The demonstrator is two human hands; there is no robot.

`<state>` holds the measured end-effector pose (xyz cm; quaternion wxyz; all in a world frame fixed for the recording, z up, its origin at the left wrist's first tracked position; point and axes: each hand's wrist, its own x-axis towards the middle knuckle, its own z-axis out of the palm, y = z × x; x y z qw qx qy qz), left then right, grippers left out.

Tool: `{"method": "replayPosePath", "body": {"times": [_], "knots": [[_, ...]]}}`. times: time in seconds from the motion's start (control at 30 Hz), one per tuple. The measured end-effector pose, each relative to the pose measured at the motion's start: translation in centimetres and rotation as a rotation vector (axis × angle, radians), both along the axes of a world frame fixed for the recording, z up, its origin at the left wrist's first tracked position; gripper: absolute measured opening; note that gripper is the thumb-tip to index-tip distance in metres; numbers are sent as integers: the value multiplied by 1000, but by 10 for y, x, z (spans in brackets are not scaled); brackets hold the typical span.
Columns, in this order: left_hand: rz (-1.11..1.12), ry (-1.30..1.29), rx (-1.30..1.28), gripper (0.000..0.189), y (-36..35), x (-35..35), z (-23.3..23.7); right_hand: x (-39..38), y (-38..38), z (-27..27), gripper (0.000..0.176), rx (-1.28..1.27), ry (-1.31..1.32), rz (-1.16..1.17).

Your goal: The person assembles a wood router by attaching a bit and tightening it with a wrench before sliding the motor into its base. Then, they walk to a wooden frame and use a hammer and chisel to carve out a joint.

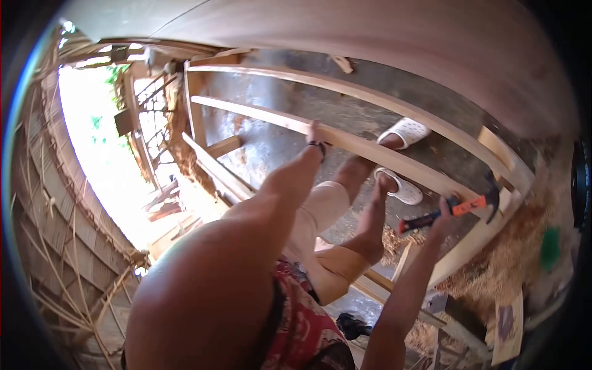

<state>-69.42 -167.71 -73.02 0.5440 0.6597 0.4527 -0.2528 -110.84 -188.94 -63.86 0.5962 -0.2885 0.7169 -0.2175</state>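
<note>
A long pale wooden beam [382,151] runs across the middle of a wooden frame. My left hand [316,132] is wrapped round this beam left of its middle, a dark band at the wrist. Near the beam's right end, my right hand [445,213] grips a hammer [470,205] with an orange and black handle. The hammer's dark head lies over the frame's right corner, close to the beam's end; whether it touches the wood I cannot tell. Another long beam [351,88] of the frame runs beyond the middle one.
My feet in white clogs [404,187] stand inside the frame on a grey floor [259,86]. Sawdust and shavings [493,259] lie at the right. Wood pieces [509,327] are at the lower right. A woven wall [68,246] and a bright opening are at the left.
</note>
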Motion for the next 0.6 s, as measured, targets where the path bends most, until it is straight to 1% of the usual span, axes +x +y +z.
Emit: {"method": "replayPosePath", "body": {"times": [0.03,0.07,0.13,0.17,0.2,0.27,0.3,0.37,0.4,0.47,0.5,0.53,0.6], "knots": [[66,-38,4,48,-22,-10,20,-11,0,-12,51,3,28,55],[75,-37,9,48,-30,-11,28,-8,-2,-8,51,7,29,64],[63,52,-11,49,-39,-14,29,0,-19,10,55,40,89,141],[84,50,-101,58,-27,-10,13,1,-23,15,54,48,116,239],[94,48,-106,58,-23,-10,8,0,-19,15,54,42,116,248],[16,92,-55,55,-27,-8,0,-2,-17,11,47,52,184,230],[19,99,-59,55,-32,-6,-3,-5,-16,7,47,48,192,233],[-2,94,-10,47,-39,-6,-8,-12,-17,6,45,-2,288,403],[-1,111,-14,47,-41,-5,-10,-14,-15,7,45,-3,307,403],[-82,162,-98,42,-48,-1,-15,-3,-18,21,51,102,149,182],[-81,189,-109,42,-50,-1,-23,-8,-19,16,53,66,200,285],[-68,176,-110,41,-52,1,-30,5,-21,26,39,40,370,389],[-60,181,-116,40,-56,3,-42,4,-12,6,47,142,60,56]]}}
